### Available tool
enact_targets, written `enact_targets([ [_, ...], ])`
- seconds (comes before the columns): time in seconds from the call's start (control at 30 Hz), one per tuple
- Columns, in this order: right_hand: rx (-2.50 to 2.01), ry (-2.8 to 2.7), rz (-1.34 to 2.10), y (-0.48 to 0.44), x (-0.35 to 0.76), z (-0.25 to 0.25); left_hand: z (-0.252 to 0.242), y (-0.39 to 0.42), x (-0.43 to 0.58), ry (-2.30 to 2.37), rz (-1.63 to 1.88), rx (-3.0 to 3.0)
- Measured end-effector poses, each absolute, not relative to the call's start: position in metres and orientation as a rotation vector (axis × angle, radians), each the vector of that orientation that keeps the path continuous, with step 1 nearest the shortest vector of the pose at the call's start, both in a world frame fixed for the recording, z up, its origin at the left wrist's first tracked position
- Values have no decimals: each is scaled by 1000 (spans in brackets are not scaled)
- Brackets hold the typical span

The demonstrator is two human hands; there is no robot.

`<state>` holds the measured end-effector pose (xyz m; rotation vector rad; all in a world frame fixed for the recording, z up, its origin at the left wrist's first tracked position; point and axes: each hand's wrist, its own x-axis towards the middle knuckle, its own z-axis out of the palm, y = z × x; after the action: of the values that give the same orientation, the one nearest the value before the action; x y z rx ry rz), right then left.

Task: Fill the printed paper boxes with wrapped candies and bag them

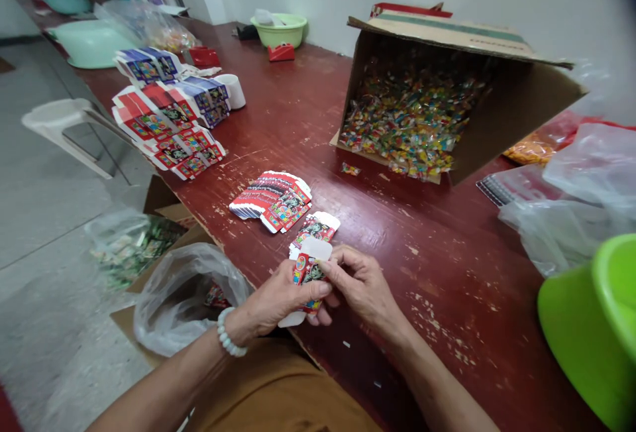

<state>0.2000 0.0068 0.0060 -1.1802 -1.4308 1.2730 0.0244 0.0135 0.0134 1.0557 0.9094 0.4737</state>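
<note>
A small printed cardboard box, red with cartoon pictures, is between my two hands above the table's near edge. Its white end flaps stick out at top and bottom. My left hand, with a beaded bracelet at the wrist, is closed around the box's side, thumb across the front. My right hand pinches the box at its upper right, by the white top flap; some of its fingers are hidden behind. Just beyond lies a flat printed carton, and past it a fanned stack of flattened cartons.
A large cardboard carton lies on its side, full of wrapped candies. Bundled flat cartons are piled at left by a white cup. A green tub stands right. A plastic-lined box sits below the table's left edge.
</note>
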Motion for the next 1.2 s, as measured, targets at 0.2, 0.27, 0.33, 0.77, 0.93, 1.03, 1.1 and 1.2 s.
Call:
enact_targets([
  [0.2,-1259,-1452,1179,10,210,12,14,6,32,1102,786,1103],
  [0.27,-1227,-1323,1264,8,205,9,16,2,36,1101,893,1029],
  [0.33,-1169,-1135,1322,4,197,3,16,-1,39,1106,1023,990],
  [0.77,-1188,-1136,1353,-1,202,-11,13,4,26,942,803,1040],
  [0.93,-1132,-879,1406,6,201,-7,8,7,30,1013,881,1090],
  [1.03,-1084,-857,1422,6,197,-7,3,5,31,988,951,932],
  [1.1,-1085,-895,1439,4,196,-7,3,1,32,920,882,827],
  [1.2,-1089,-947,1461,1,197,-6,6,-5,34,833,701,754],
])
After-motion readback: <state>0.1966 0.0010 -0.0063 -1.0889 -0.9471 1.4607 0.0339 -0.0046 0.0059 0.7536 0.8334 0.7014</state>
